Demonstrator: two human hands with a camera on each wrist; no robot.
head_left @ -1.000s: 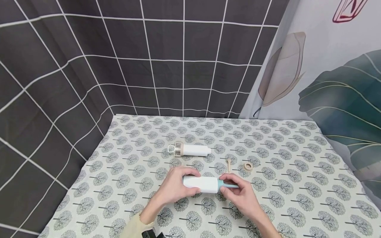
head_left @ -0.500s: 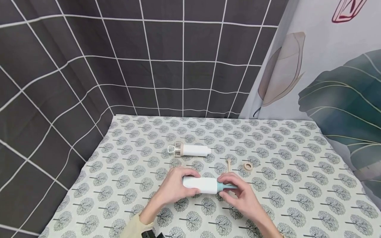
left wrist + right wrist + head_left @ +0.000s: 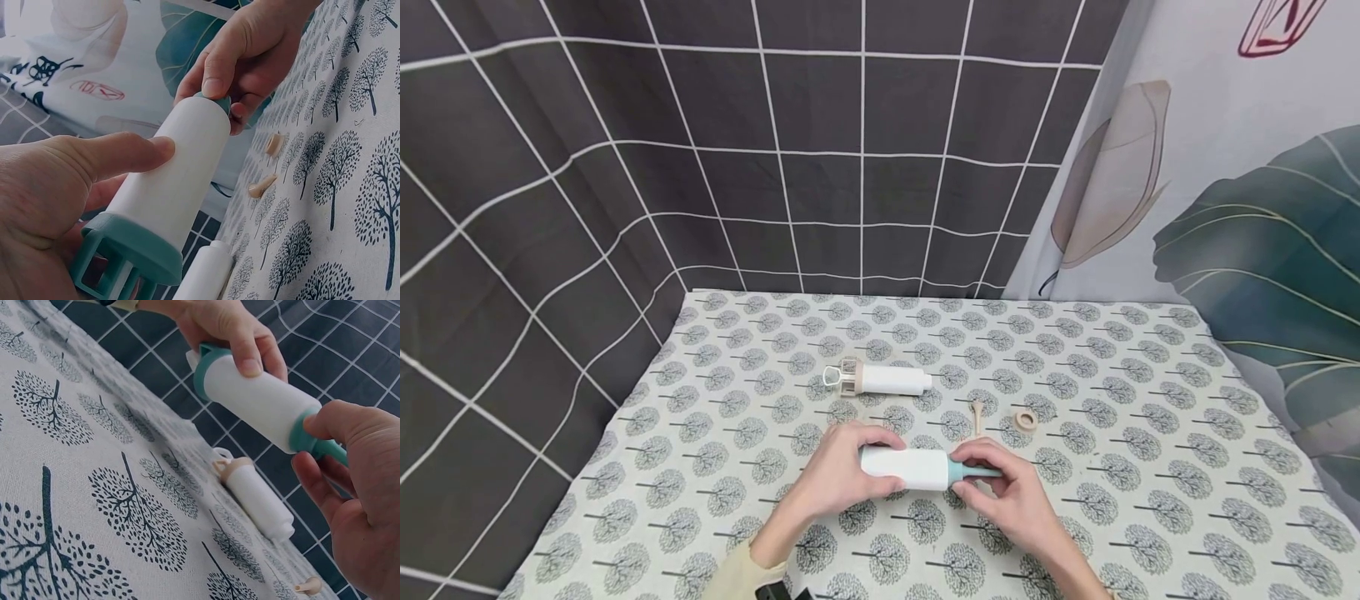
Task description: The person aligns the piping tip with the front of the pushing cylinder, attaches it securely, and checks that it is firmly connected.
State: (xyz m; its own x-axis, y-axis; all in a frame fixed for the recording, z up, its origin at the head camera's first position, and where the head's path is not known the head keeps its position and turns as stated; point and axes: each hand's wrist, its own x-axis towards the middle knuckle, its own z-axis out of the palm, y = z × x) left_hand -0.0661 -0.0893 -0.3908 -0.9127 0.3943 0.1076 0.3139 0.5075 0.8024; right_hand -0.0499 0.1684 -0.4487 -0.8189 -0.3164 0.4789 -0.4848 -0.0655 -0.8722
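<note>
I have the white tube with the teal ends (image 3: 904, 467) lifted just above the tree-print cloth (image 3: 1150, 500), lying level between both hands — nearer me than the beige-capped tube (image 3: 880, 379), which rests flat on the cloth further out. My left hand (image 3: 838, 471) is wrapped round the tube's left half, thumb pressed along the white barrel (image 3: 169, 187) and the other fingers curled underneath, close to the teal cage end (image 3: 125, 262). My right hand (image 3: 1007, 492) pinches the teal nozzle end (image 3: 319, 440), thumb on top and fingers curled below.

I judge the step in hand to be working that teal nozzle on the barrel — whether it is being twisted on or off I cannot tell from these views. The next move, as I read it, calls for a steady counter-grip from the left while the right turns the small tip about the barrel's axis without tilting it.

To the right of the beige-capped tube and a little nearer me lie a small beige nozzle (image 3: 977, 410) and a beige ring (image 3: 1025, 419), apart from each other and from my hands.
</note>
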